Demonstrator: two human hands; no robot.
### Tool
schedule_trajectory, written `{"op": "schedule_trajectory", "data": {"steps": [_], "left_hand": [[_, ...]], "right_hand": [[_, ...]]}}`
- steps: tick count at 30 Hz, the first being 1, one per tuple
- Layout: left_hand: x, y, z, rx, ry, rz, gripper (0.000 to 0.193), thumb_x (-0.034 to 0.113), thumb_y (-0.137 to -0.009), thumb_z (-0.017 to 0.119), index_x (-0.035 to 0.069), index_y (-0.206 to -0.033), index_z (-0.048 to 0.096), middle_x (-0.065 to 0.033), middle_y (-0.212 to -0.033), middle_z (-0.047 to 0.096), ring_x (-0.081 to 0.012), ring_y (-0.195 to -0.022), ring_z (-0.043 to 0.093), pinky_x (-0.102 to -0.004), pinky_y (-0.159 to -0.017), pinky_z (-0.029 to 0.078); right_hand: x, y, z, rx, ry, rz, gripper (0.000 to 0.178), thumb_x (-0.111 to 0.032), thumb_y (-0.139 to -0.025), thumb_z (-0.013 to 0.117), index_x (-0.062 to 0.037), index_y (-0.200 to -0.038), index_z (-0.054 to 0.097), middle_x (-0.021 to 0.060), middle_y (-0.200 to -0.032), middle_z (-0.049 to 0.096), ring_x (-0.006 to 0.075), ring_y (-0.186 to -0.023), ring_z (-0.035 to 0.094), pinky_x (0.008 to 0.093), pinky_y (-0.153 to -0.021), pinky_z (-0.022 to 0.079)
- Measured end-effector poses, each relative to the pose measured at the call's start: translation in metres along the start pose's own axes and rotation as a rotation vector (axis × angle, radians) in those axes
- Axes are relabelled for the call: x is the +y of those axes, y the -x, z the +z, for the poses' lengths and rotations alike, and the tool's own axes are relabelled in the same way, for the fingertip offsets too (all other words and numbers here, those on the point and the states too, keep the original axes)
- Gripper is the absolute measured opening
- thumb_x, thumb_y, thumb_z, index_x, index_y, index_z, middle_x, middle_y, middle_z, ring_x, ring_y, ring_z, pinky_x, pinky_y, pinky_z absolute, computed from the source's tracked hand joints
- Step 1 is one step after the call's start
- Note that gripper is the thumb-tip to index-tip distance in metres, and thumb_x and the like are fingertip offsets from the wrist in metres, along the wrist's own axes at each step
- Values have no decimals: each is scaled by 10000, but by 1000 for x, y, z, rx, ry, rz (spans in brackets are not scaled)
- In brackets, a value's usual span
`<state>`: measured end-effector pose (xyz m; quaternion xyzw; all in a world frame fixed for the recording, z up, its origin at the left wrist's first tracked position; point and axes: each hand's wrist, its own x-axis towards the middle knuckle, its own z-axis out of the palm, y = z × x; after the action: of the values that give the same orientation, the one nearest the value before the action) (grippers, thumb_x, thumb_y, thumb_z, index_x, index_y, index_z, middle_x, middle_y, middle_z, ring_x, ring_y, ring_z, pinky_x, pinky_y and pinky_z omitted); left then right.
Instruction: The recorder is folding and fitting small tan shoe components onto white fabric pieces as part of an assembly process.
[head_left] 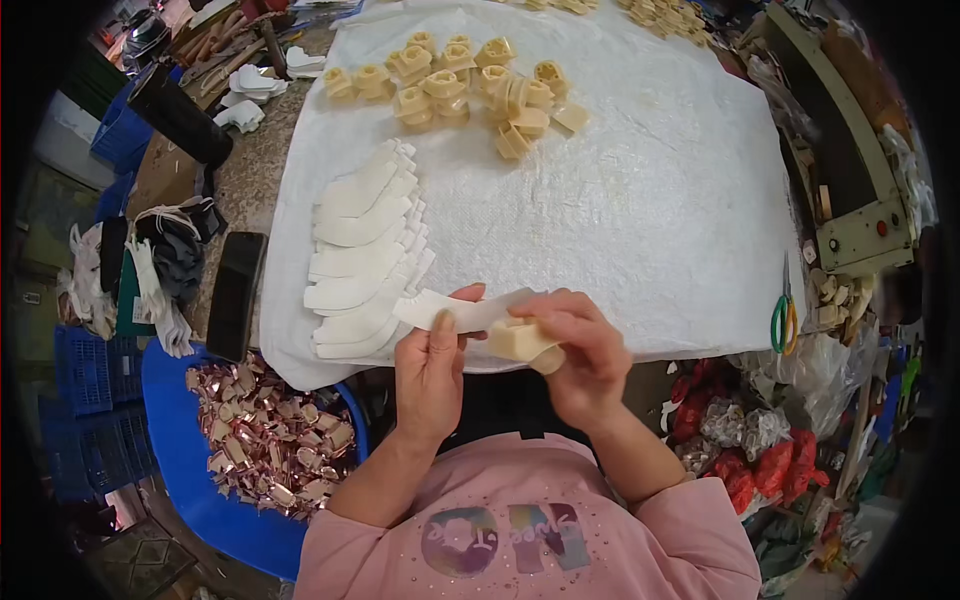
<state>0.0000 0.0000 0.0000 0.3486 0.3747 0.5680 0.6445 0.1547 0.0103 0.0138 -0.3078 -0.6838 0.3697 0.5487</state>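
Observation:
Just above the near edge of the white-covered table, my left hand (432, 372) pinches a curved white strip (468, 309) between thumb and fingers. My right hand (585, 355) is closed round a cream, hollow block-like piece (525, 341), and its fingers also touch the strip's right end. Left of my hands lies an overlapping row of similar white strips (362, 262). Farther back on the table sits a cluster of cream pieces (443, 84) like the one I hold.
A blue tub (180, 455) of shiny pinkish metal parts (275, 435) stands at lower left. On the table's left are a black phone (237, 297) and a dark cylinder (180, 115). Scissors (783, 318) lie at the right edge, near a greenish machine (865, 235) and plastic bags (775, 465).

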Motion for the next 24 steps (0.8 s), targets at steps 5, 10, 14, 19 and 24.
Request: {"op": "schedule_trajectory", "data": {"steps": [5,10,14,19,24], "left_hand": [[12,8,19,-41,102,17,377,202,-988,366,-112,-1162,480,-160,-1086,586,-189,-986,591,-314,-854,489],[9,11,12,-71,22,32,370,189,-989,364,-118,-1160,479,-170,-1112,573,-192,-1007,582,-316,-862,489],[10,12,15,-73,-8,53,371,183,-988,366,-125,-1165,475,-175,-1142,557,-194,-1013,578,-323,-873,486],[7,15,21,-13,-138,77,387,193,-993,352,-124,-1171,484,-171,-1137,567,-180,-984,581,-302,-848,489],[7,14,23,45,-201,157,376,180,-993,343,-116,-1153,511,-159,-1113,590,-173,-942,593,-276,-809,494]], "right_hand": [[12,-2,5,108,171,-314,482,166,-697,561,-70,-1116,535,138,-1026,580,302,-900,561,356,-745,486],[15,-1,10,138,191,-341,519,175,-658,556,-72,-1114,537,137,-1031,585,290,-867,554,365,-738,476],[15,-1,9,145,230,-338,545,176,-630,555,-75,-1113,537,128,-1016,593,295,-862,556,366,-735,476],[20,2,13,181,320,-357,553,158,-609,564,-81,-1107,533,114,-1003,594,295,-833,540,365,-711,460],[21,-2,8,166,504,-389,555,119,-590,580,-101,-1096,529,90,-964,604,268,-792,473,378,-674,388]]}}
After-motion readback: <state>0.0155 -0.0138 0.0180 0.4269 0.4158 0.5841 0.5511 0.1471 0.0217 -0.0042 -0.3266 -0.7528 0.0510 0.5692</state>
